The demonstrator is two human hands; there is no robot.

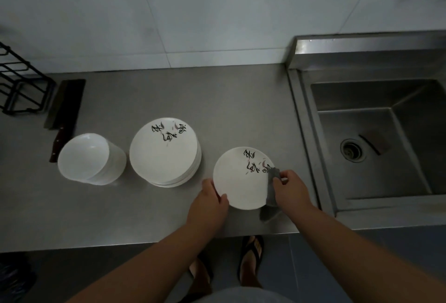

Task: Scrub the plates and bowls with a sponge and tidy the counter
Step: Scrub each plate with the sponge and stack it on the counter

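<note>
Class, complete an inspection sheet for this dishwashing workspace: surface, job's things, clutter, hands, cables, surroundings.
Surface: grey stainless steel counter, dimly lit.
Job's things: white round plate with black brush lettering near the front edge; stack of matching plates left of it; stack of white bowls further left; grey cleaning cloth draped over the plate's right rim.
Clutter: dark cleaver with brown handle lying behind the bowls.
Hands: left hand grips the plate's left rim; right hand pinches the cloth.
Cables: nothing seen.
Surroundings: black wire rack far left; steel sink with round drain right; pale tiled wall behind.
</note>
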